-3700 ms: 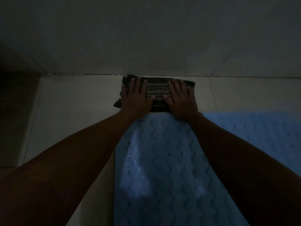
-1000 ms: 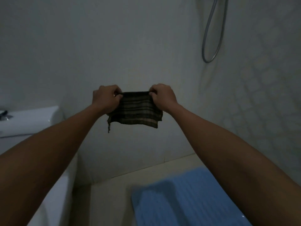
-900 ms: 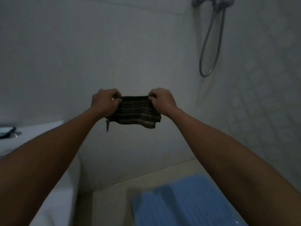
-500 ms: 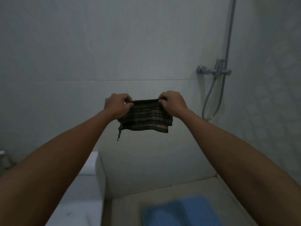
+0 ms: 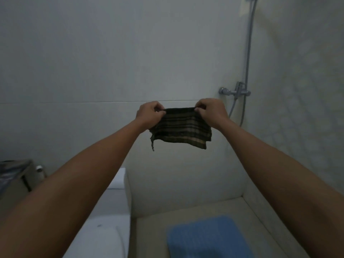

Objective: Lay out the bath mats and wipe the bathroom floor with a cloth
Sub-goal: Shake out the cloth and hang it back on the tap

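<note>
- The tiled floor [image 5: 186,215] runs into the corner where the two walls meet, and a low white ledge [image 5: 104,237] borders its left edge.
- One blue bath mat [image 5: 208,237] lies flat on the floor near the bottom edge of the view, apparently already laid out; I can see no second mat from here.
- A shower hose [image 5: 248,53] hangs down the wall to a mixer tap [image 5: 235,92] by the right corner.
- The dark striped cloth [image 5: 181,127] hangs in the air at arm's length, well above the floor, probably held up for checking or refolding.
- The left hand [image 5: 149,114] pinches its top left corner, fingers curled.
- The right hand [image 5: 211,111] pinches the top right corner likewise, keeping the upper hem taut.
</note>
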